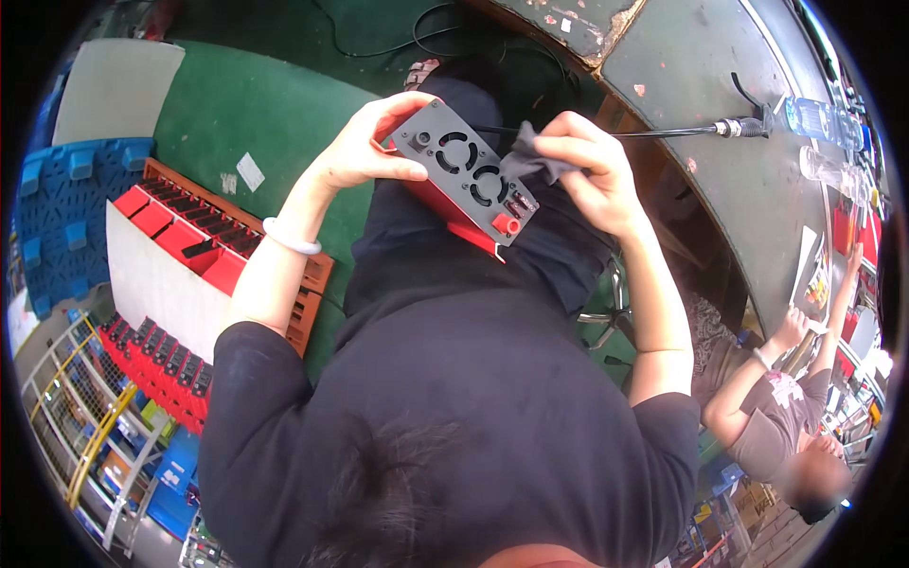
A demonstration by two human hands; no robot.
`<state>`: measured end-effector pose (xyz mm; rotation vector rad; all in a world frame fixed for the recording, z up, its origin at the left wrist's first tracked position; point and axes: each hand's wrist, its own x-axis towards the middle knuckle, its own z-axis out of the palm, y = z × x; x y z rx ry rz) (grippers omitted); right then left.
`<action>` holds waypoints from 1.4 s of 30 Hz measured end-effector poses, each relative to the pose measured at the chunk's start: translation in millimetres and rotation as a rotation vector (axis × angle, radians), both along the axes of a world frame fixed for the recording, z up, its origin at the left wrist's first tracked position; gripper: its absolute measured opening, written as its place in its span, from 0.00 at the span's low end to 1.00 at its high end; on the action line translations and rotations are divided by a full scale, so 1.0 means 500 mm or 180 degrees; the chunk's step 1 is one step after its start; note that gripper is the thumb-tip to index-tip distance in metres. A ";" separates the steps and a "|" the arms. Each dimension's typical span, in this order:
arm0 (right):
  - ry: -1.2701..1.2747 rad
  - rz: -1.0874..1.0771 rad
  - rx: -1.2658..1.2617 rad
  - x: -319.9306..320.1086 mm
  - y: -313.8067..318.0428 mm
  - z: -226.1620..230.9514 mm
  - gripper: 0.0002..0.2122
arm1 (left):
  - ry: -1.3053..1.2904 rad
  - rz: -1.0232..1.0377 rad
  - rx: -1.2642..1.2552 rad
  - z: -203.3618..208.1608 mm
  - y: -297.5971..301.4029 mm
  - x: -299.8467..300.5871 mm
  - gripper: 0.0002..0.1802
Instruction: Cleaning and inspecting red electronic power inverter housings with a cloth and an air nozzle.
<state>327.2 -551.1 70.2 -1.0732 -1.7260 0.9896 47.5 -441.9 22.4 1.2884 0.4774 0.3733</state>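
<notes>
My left hand (367,144) is closed round one end of a red power inverter (461,168), thumb on its near side. The inverter is tilted above my lap. Its black end panel faces up, with two round fan grilles, a red terminal and a small dark socket. In my right hand (598,172), a crumpled dark grey cloth (532,159) is pinched between thumb and fingers. The cloth lies against or just above the panel's right edge; I cannot tell whether it touches.
At left, an orange crate (305,308) holds several red units beside a white board (156,275); a blue pallet (71,222) stands beyond. A dark workbench (682,80) at right bears a black tool (734,128) and clear bottles (822,121). A co-worker (781,407) works at far right.
</notes>
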 end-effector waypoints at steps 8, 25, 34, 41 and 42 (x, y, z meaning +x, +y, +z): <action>-0.2247 0.0470 0.0897 0.006 0.017 0.033 0.15 | 0.0136 0.0143 0.0129 0.006 -0.004 0.013 0.38; -0.3263 0.0020 0.0715 -0.116 -0.103 0.119 0.16 | 0.0226 -0.0064 0.0188 0.022 0.008 0.021 0.36; -0.1573 -0.0896 0.0225 -0.066 -0.114 0.104 0.11 | 0.0376 0.0461 -0.0192 0.023 0.025 0.003 0.32; -0.1341 -0.1726 0.1070 -0.092 -0.025 0.044 0.14 | 0.0820 0.1898 -0.0830 0.045 -0.011 -0.009 0.27; -0.1271 -0.1812 0.1102 -0.108 -0.002 0.040 0.15 | 0.0798 0.1886 -0.0813 0.049 -0.017 -0.006 0.27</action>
